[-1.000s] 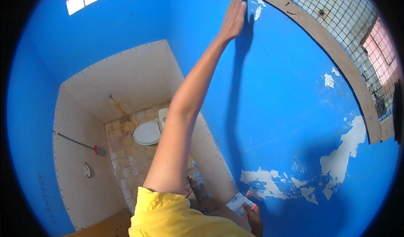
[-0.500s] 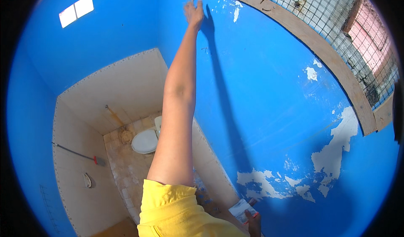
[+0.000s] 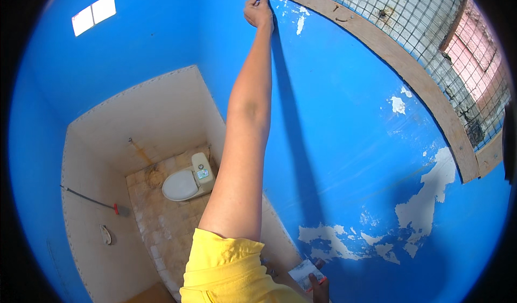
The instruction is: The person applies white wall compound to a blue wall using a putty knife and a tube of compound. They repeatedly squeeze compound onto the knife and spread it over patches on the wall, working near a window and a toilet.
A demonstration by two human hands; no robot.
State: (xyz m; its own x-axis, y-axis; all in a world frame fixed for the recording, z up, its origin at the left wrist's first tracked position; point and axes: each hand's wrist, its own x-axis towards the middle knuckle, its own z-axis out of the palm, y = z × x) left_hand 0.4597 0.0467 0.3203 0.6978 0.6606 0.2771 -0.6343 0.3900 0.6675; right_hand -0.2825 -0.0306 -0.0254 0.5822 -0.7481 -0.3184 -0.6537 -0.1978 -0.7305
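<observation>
My left arm, in a yellow sleeve (image 3: 231, 265), stretches far up along the blue wall (image 3: 344, 120). At its end my left hand (image 3: 259, 12) is closed in a pinch, fingertips against the wall just below the wooden strip (image 3: 371, 39). Whatever lies between those fingertips is too small to make out. White patches of bare wall (image 3: 301, 20) show beside that hand, where paint has come off. Low at the right, my right hand (image 3: 320, 289) is closed on a flat rectangular white-and-blue piece with a red edge (image 3: 304, 273); its kind is unclear.
Wire mesh (image 3: 414, 17) lies beyond the wooden strip, which has bent nails (image 3: 340, 19). Far below are a toilet (image 3: 186, 183), a tiled floor (image 3: 161, 217) and a stick with a red end (image 3: 91, 197). Larger peeled patches (image 3: 423, 200) mark the wall's lower right.
My left hand has moved right and up to the wooden strip, its fingers going from spread to pinched. My right hand keeps its flat piece. More of the toilet shows.
</observation>
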